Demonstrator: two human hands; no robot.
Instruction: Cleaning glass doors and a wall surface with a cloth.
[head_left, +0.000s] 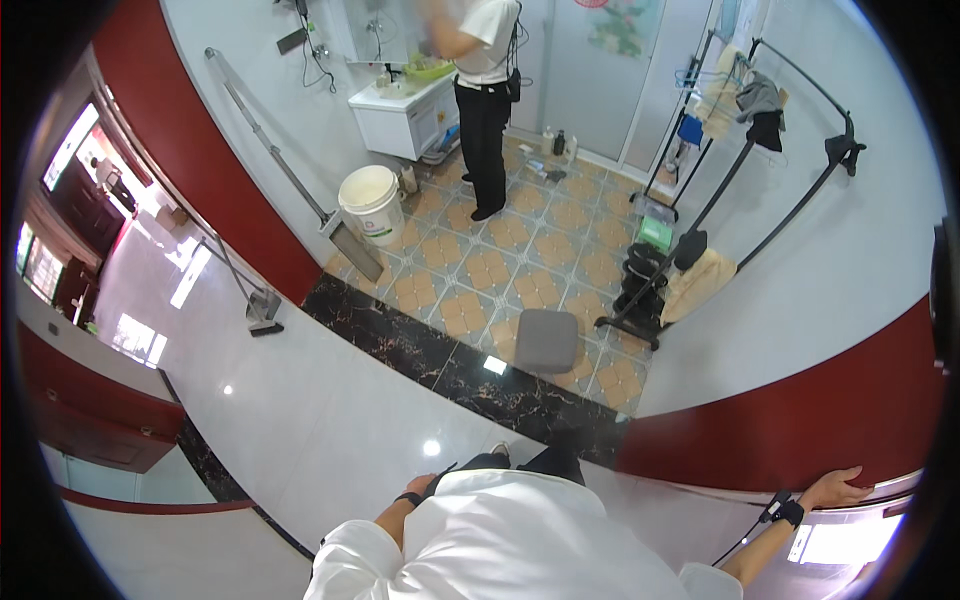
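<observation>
My right hand (835, 489) is stretched out to the right, its fingers spread and resting by the edge of the dark red door frame (780, 420); it holds nothing that I can see. A black band with a small device is on that wrist. Low beside my body is my left hand (424, 484), with a black wristband, partly hidden by my white shirt; whether it holds something does not show. Before me a black marble threshold (420, 345) borders a tiled washroom floor (480, 270). A grey stool (547, 341) stands just inside it.
A person (484, 112) stands by the washbasin (397, 90). A white bucket (371, 204) and a flat mop (352, 247) are at the left wall. A black clothes rack (720, 187) with shoes (641, 277) stands right. A broom and dustpan (262, 307) lean in the hallway.
</observation>
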